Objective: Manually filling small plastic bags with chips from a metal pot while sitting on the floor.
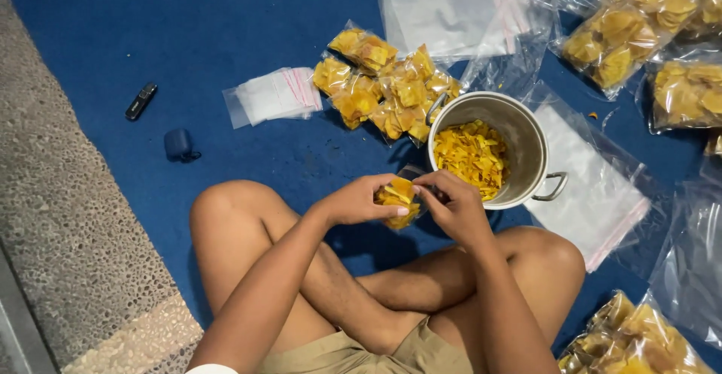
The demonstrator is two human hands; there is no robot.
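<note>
Yellow chips in small clear plastic bag (398, 202), upright, mouth up, clamped by left hand (361, 201) and right hand (451, 207) grips beside steel pot (526, 148); blue floor (150, 36) open leftward.

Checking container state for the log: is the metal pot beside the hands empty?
No, the metal pot holds a heap of yellow chips, just beyond the left hand and right hand.

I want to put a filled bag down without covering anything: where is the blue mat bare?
Bare blue mat stretches far left, between the pebbled strip and the empty bag stack, broken only by a black lighter and a small blue case. Around the chip pot, the pile of filled bags and the loose plastic bags at right, it is crowded.
</note>
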